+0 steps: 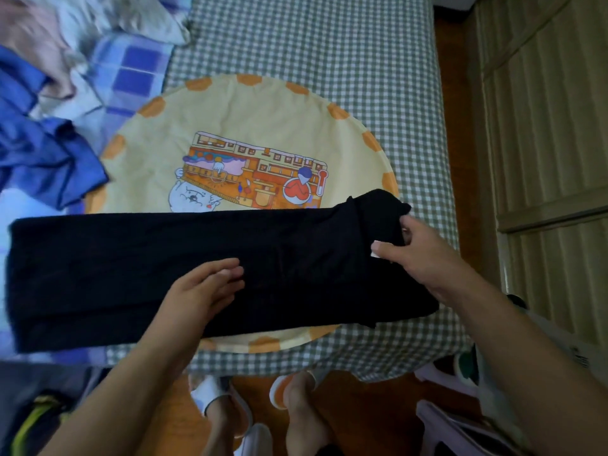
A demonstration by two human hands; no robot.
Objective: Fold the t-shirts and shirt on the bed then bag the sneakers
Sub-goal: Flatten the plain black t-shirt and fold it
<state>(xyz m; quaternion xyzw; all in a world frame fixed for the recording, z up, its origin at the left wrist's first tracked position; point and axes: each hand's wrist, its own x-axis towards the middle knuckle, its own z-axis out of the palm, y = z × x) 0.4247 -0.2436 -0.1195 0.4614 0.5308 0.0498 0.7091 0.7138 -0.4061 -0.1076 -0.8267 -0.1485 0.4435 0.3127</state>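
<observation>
Mid-frame, a black t-shirt [197,268] lies folded long on the bed [329,44]. Left hand [200,291] presses flat, fingers straight; right hand [418,255] pinches its right end.

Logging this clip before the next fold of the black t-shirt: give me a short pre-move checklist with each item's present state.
1. Black t-shirt already folded into a long band across the bed: ok.
2. Left hand rests flat on the band's middle, fingers straight, pinning it: ok.
3. Right hand pinches the bunched right end, ready to lift it over: ok.
4. Right end lies smooth: not ok, it is bunched and wrinkled.
5. Landing area on the left half of the band free of other clothes: ok; the blue shirt lies apart, further up the bed.
6. Layers under the band lined up: cannot tell, hidden.
</observation>
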